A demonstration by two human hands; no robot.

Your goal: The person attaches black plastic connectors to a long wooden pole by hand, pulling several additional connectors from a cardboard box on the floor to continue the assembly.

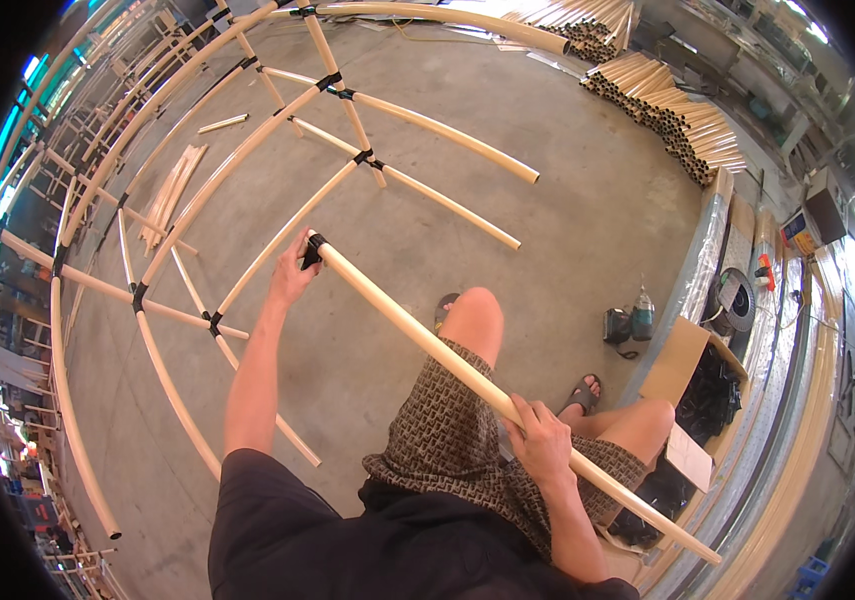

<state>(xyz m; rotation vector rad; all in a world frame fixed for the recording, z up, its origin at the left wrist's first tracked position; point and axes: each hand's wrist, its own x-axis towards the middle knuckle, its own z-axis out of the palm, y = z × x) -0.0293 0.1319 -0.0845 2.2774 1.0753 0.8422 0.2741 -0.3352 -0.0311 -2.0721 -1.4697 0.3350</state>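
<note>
The pale pole (447,353) slants above the patterned shorts (437,425), its long axis running from far left to near right. The left hand (293,272) grasps the black joint (313,250) at its far end, nearer the jointed frame (364,158); the right hand (539,442) grips farther down. Stacked tubes (637,85) lie far right on the floor (567,260).

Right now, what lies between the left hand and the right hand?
The pale pole, passing in front of the patterned shorts; the head view shows it.
</note>
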